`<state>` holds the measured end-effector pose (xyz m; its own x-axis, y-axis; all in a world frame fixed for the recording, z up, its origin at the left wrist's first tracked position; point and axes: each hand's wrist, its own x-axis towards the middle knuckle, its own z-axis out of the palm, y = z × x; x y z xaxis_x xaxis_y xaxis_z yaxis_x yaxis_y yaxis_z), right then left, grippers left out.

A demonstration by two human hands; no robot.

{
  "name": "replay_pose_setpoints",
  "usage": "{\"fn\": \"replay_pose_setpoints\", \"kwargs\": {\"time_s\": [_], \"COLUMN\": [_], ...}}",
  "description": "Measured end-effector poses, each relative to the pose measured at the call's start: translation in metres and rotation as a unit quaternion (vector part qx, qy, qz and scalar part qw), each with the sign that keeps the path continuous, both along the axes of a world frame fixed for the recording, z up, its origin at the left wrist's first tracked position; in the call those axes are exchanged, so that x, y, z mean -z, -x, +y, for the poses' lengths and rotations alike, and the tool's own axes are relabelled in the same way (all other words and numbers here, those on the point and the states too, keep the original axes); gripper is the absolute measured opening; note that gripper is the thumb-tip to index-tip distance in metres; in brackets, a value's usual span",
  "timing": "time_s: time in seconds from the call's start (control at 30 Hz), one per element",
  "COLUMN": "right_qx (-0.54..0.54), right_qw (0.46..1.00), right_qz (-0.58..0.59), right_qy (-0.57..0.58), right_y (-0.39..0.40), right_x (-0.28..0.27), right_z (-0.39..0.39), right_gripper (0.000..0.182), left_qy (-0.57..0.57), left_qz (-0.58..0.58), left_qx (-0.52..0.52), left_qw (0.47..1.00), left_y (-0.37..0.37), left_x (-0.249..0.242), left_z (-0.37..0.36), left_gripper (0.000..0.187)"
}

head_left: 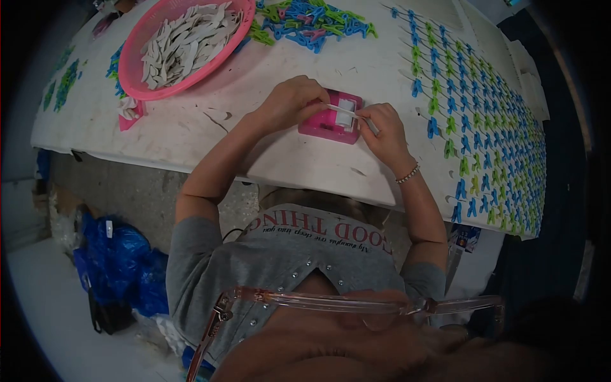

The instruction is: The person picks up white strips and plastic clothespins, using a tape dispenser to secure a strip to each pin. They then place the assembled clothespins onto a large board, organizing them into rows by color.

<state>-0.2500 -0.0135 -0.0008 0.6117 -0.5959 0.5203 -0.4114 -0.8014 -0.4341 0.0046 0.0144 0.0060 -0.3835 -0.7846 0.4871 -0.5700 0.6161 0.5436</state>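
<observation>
A thin white strip (pixel 340 110) stretches between my two hands over a small pink tray (pixel 331 133). My left hand (pixel 294 102) is closed in a pinch at the strip's left end. At the strip's right end my right hand (pixel 384 130) is also closed, with a pale, flat tip showing below its fingers. Inside the tray lies a white block or roller (pixel 345 115), directly under the strip. Some of my fingertips are hidden by my hands.
A pink basket (pixel 143 94) of pale curved strips stands at the back left. Behind the tray lies a pile of blue, green and pink clothespins (pixel 312 25). Rows of clothespins holding thin pieces (pixel 468 124) cover the table's right side. Blue plastic bags (pixel 121 267) lie below, left.
</observation>
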Motion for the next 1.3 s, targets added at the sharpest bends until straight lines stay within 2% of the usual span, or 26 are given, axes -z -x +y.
{"fn": "replay_pose_setpoints", "kwargs": {"time_s": [0.13, 0.23, 0.3, 0.33, 0.4, 0.43, 0.5, 0.57, 0.7, 0.73, 0.77, 0.8, 0.87, 1.1, 1.13, 1.2, 1.3], "right_qx": [0.032, 0.072, 0.072, 0.071, 0.010, 0.008, -0.050, -0.052, -0.040, -0.041, -0.014, 0.014, 0.010, 0.012, 0.013, 0.037, 0.052], "right_qw": [0.999, 0.997, 0.988, 0.988, 0.946, 0.946, 0.901, 0.892, 0.883, 0.883, 0.909, 0.930, 0.940, 0.977, 0.977, 0.975, 0.975], "right_qz": [0.033, -0.005, -0.087, -0.087, -0.218, -0.218, -0.264, -0.263, -0.234, -0.234, -0.182, -0.128, -0.112, -0.028, -0.029, 0.042, 0.048], "right_qy": [0.012, -0.022, -0.103, -0.102, -0.241, -0.240, -0.341, -0.364, -0.405, -0.405, -0.375, -0.344, -0.321, -0.211, -0.212, -0.213, -0.211], "right_y": [0.016, 0.018, 0.014, 0.011, 0.002, -0.001, -0.007, -0.014, -0.024, -0.026, -0.028, -0.030, -0.033, -0.023, -0.018, -0.010, -0.003], "right_x": [-0.010, -0.026, -0.035, -0.035, -0.034, -0.033, -0.028, -0.013, 0.000, -0.002, -0.005, -0.008, -0.009, -0.005, -0.005, -0.007, -0.015], "right_z": [0.004, 0.004, 0.002, 0.000, -0.006, -0.007, -0.008, -0.006, -0.004, -0.003, -0.001, 0.001, 0.003, -0.002, -0.003, -0.004, -0.001], "right_gripper": [0.015, 0.019, 0.023, 0.023, 0.030, 0.030, 0.036, 0.037, 0.038, 0.038, 0.038, 0.038, 0.037, 0.035, 0.035, 0.035, 0.035], "left_qy": [-0.017, -0.035, -0.038, -0.037, -0.034, -0.043, -0.050, -0.205, -0.215, -0.157, -0.100, -0.101, -0.059, -0.093, -0.112, -0.133, -0.118], "left_qz": [-0.005, 0.002, 0.003, 0.007, 0.011, 0.039, 0.067, 0.208, 0.241, 0.225, 0.209, 0.209, 0.183, 0.156, 0.147, 0.138, 0.106], "left_qx": [0.021, 0.034, 0.041, 0.042, 0.041, 0.034, 0.024, -0.001, 0.006, -0.003, -0.011, -0.010, -0.022, -0.023, -0.022, -0.021, -0.028], "left_qw": [1.000, 0.999, 0.998, 0.998, 0.999, 0.998, 0.996, 0.956, 0.946, 0.961, 0.973, 0.973, 0.981, 0.983, 0.983, 0.981, 0.987], "left_y": [0.020, 0.032, 0.039, 0.041, 0.043, 0.043, 0.042, 0.041, 0.036, 0.033, 0.030, 0.026, 0.020, 0.005, 0.005, 0.007, 0.018], "left_x": [0.007, 0.007, 0.006, 0.006, 0.006, 0.005, 0.005, 0.005, 0.009, 0.003, -0.003, -0.010, -0.020, -0.002, 0.004, 0.012, 0.016], "left_z": [-0.007, -0.012, -0.014, -0.015, -0.015, -0.014, -0.009, -0.002, 0.004, 0.005, 0.006, 0.007, 0.007, 0.006, 0.005, 0.006, 0.004], "left_gripper": [0.007, 0.006, 0.005, 0.006, 0.007, 0.007, 0.008, 0.010, 0.014, 0.019, 0.025, 0.025, 0.032, 0.031, 0.030, 0.030, 0.027]}}
